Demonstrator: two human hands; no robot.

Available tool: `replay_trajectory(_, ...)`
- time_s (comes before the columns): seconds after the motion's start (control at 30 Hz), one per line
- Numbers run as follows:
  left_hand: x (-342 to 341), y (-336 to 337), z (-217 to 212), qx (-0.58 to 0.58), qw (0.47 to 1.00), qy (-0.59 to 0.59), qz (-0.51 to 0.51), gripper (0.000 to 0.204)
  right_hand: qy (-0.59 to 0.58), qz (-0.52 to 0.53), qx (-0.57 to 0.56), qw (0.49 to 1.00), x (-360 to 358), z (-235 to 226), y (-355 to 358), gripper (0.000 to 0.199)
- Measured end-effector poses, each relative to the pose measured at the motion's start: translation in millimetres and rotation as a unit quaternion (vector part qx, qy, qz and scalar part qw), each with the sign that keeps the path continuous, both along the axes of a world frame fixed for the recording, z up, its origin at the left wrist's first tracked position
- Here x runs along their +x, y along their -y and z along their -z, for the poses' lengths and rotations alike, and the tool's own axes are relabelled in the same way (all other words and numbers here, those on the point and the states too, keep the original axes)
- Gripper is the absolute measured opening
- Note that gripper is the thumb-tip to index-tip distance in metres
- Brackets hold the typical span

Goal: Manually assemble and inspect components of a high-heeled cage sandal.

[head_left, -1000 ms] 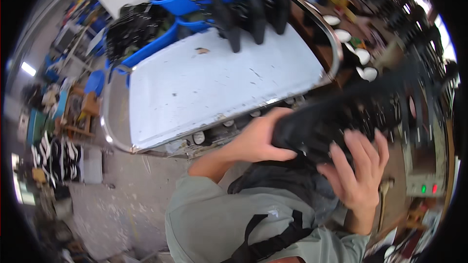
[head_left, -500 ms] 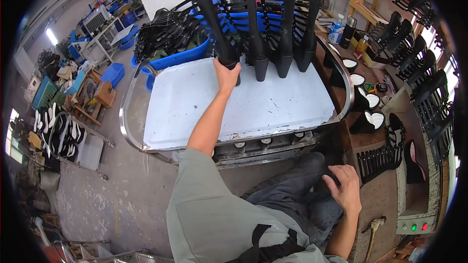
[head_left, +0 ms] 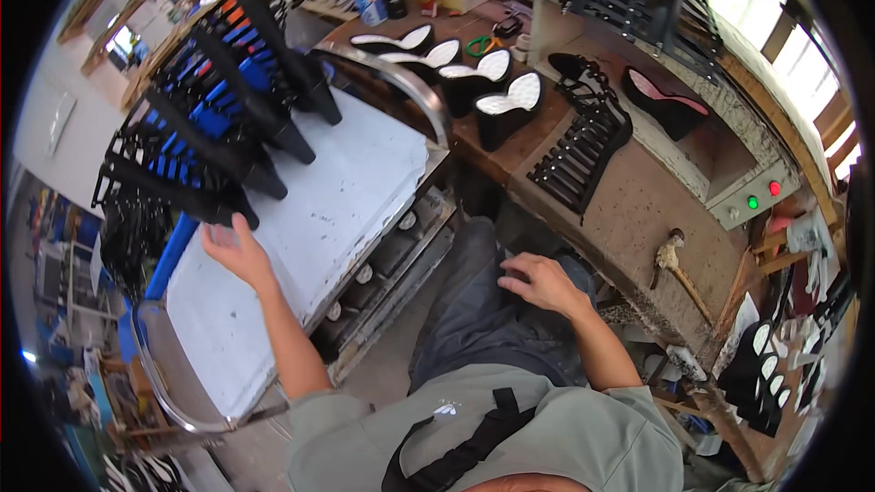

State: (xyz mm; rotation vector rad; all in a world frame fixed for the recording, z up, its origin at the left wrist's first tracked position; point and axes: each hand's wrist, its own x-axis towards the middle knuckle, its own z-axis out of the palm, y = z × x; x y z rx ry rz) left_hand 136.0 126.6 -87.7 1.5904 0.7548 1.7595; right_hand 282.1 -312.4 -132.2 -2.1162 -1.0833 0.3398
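My left hand, fingers apart and empty, hovers over the white-topped cart. Just beyond its fingertips is the end of the nearest tall black strappy boot. Several of these boots stand in a row along the cart's far side, their ladder-like straps spread out behind them. My right hand is over my thigh with its fingers loosely bent, the thumb apart and nothing in it. Ahead of that hand, a black strappy sandal upper lies flat on the brown workbench.
Black wedge soles with white tops line the bench's far left edge. A black wedge with a pink top rests at a machine with a green button and a red one. A hammer lies nearby. The cart has a curved metal rail.
My left hand has let go of the boot, which now stands with the others on the cart. The view has turned right toward the workbench. My right hand stays near my thigh.
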Motion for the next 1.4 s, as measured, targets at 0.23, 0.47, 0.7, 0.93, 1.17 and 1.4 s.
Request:
replay_trajectory(0.23, 163, 141, -82, 0.229, 0.868, -0.298, 0.324, 0.047, 0.259, 0.233, 0.063, 0.935, 83, -50, -108, 0.056)
replay_trajectory(0.47, 362, 106, -46, 0.300, 0.572, -0.696, 0.313, 0.056, 0.219, 0.277, 0.018, 0.935, 154, -43, -153, 0.049)
replay_trajectory(0.7, 312, 156, -98, 0.232, 0.766, -0.510, 0.316, 0.049, 0.236, 0.241, 0.176, 0.925, 98, -103, -45, 0.042)
replay_trajectory(0.93, 149, 263, -171, 0.211, 0.835, -0.289, 0.417, 0.031, 0.269, 0.331, 0.158, 0.891, -24, -146, 168, 0.043)
replay_trajectory(1.17, 168, 479, -148, 0.295, 0.656, -0.356, 0.597, 0.050, 0.147, 0.497, -0.048, 0.854, -33, -113, 356, 0.042)
replay_trajectory(1.4, 213, 642, -74, 0.475, 0.605, -0.306, 0.561, 0.057, 0.443, 0.649, -0.152, 0.599, -48, -76, 346, 0.020)
